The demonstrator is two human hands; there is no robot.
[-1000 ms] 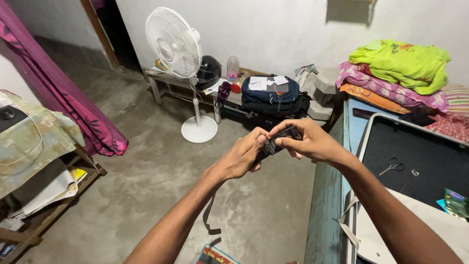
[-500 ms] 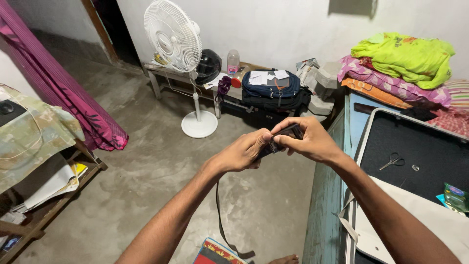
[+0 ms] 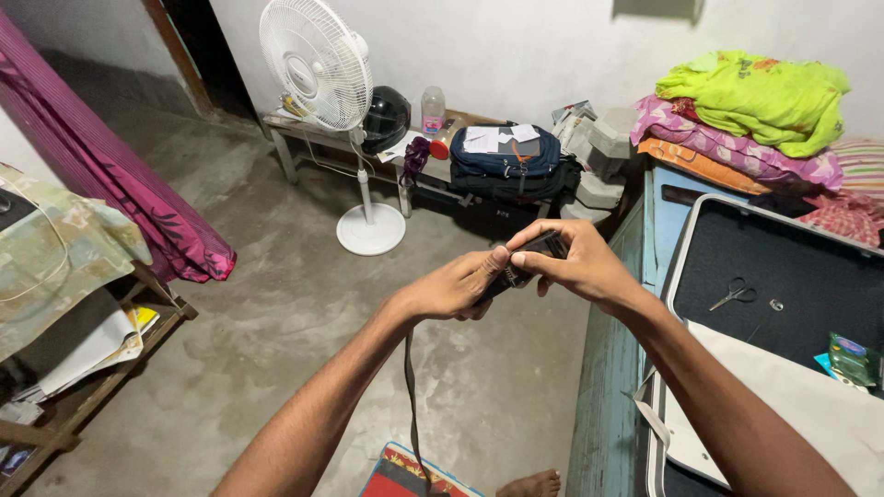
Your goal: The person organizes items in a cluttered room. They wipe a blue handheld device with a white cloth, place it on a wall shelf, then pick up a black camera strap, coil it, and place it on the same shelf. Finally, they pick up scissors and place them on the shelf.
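We look down across a bare concrete floor (image 3: 304, 313) with a white pedestal fan (image 3: 318, 64) at the far wall and an open black-lined case (image 3: 792, 285) on the bed at our right. Our two arms reach forward and meet in mid-air over the floor, elbows bent. Our left hand (image 3: 451, 287) is curled closed, its thumb and fingers pinching one end of a small black pouch (image 3: 532, 256). Our right hand (image 3: 580, 262) wraps over the pouch from the far side, fingers folded around it. A dark strap (image 3: 410, 387) hangs straight down from the pouch. We judge we are working its zip or fastener; the next move calls for a steady pinch and pull.
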